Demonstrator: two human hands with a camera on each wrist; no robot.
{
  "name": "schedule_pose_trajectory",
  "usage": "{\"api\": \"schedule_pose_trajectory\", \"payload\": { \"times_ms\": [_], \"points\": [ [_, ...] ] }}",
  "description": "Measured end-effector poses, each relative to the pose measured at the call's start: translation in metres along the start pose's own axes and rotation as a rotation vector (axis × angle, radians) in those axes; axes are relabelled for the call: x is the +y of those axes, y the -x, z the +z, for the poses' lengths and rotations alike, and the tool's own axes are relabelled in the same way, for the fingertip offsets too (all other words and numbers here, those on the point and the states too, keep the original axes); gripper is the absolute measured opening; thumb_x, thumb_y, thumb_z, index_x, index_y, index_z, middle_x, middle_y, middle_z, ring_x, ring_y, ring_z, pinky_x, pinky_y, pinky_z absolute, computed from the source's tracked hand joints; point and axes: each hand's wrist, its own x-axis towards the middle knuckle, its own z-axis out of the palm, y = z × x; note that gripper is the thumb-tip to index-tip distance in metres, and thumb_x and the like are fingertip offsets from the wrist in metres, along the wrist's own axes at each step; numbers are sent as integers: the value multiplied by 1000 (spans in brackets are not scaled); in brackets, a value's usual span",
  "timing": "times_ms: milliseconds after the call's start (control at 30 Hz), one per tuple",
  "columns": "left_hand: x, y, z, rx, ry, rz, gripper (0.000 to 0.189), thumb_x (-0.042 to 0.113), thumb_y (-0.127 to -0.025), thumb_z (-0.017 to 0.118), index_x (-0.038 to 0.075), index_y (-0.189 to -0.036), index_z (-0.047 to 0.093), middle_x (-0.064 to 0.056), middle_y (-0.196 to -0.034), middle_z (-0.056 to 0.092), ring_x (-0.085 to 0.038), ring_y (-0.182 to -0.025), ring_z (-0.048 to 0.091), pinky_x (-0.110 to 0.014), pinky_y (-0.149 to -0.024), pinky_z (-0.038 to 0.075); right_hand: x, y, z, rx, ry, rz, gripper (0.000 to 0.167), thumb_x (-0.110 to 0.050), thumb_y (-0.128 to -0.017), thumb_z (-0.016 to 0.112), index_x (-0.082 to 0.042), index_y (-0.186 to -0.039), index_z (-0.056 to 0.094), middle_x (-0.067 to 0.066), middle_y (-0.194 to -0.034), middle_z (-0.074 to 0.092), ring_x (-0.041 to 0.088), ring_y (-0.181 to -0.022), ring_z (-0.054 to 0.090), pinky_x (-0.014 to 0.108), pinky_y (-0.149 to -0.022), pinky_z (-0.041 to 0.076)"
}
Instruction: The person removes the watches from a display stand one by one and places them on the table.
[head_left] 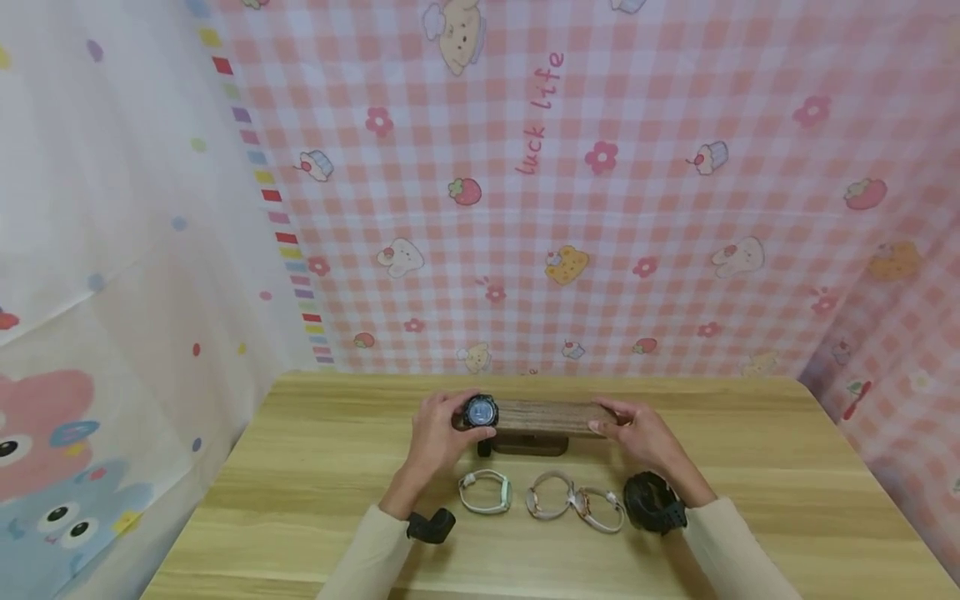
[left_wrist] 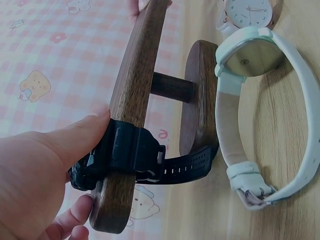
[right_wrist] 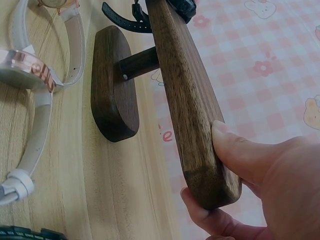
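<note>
A dark wooden watch stand [head_left: 551, 417] with a T-shaped bar stands on the table. Around the bar's left end sits a black digital watch [head_left: 481, 411], its dial facing up and its perforated strap [left_wrist: 187, 166] hanging loose below. My left hand [head_left: 437, 433] holds the watch at that end, thumb against its edge and fingers by the bar's tip. At the opposite end my right hand [head_left: 645, 433] grips the bar between thumb and fingers, as the right wrist view shows. The stand's oval base [right_wrist: 114, 85] rests on the table.
In front of the stand lie a mint-green watch [head_left: 505, 492] and two white-strapped watches [head_left: 550, 517] [head_left: 600, 527] with rose-gold cases. A bulky black watch [head_left: 649, 500] lies near my right wrist. A pink checked cloth [head_left: 570, 208] hangs behind the wooden table [head_left: 337, 417].
</note>
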Motion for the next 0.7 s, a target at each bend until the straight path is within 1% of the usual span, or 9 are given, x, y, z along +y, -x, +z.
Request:
{"api": "schedule_pose_trajectory", "payload": {
  "times_ms": [67,133,300,433,600,700],
  "points": [
    [-1,0,-1,-4,12,-13,60,34,-69,89,15,-123,70,-7,-94,61,-26,-94,50,-47,-85,38,0,0,0,0,2,-2,49,-28,-93,70,-7,-137,60,23,-129,62,22,-86,57,34,-70,44],
    [-2,0,-2,-9,19,-22,60,34,-70,89,15,-123,69,-8,-96,61,-26,-95,50,-46,-85,38,-1,0,-1,-1,1,-1,50,-28,-93,70,-6,-137,60,23,-128,63,21,-86,57,33,-70,44],
    [-5,2,-5,-7,34,-33,60,33,-69,90,15,-123,69,-8,-96,60,-25,-94,50,-42,-81,41,0,0,0,-3,-3,10,51,-30,-93,70,-7,-137,59,24,-129,62,21,-87,58,34,-70,44],
    [-7,3,-7,-20,54,-63,61,33,-70,89,15,-125,69,-7,-95,57,-25,-93,49,-39,-78,41,0,0,0,-4,-16,19,51,-30,-93,70,-7,-138,59,22,-125,64,20,-82,55,33,-69,42],
    [-10,3,-10,-38,92,-97,61,30,-72,89,14,-128,67,-8,-96,56,-32,-94,52,-38,-76,41,-1,0,0,-5,-19,14,50,-28,-93,70,-6,-137,59,22,-122,65,20,-82,53,33,-68,42],
    [-12,3,-12,-54,118,-120,62,29,-74,88,14,-130,66,-10,-103,57,-35,-98,54,-38,-76,42,-1,0,0,-6,-20,15,50,-28,-93,70,-6,-137,59,22,-125,64,22,-84,54,33,-69,42]
  ]
}}
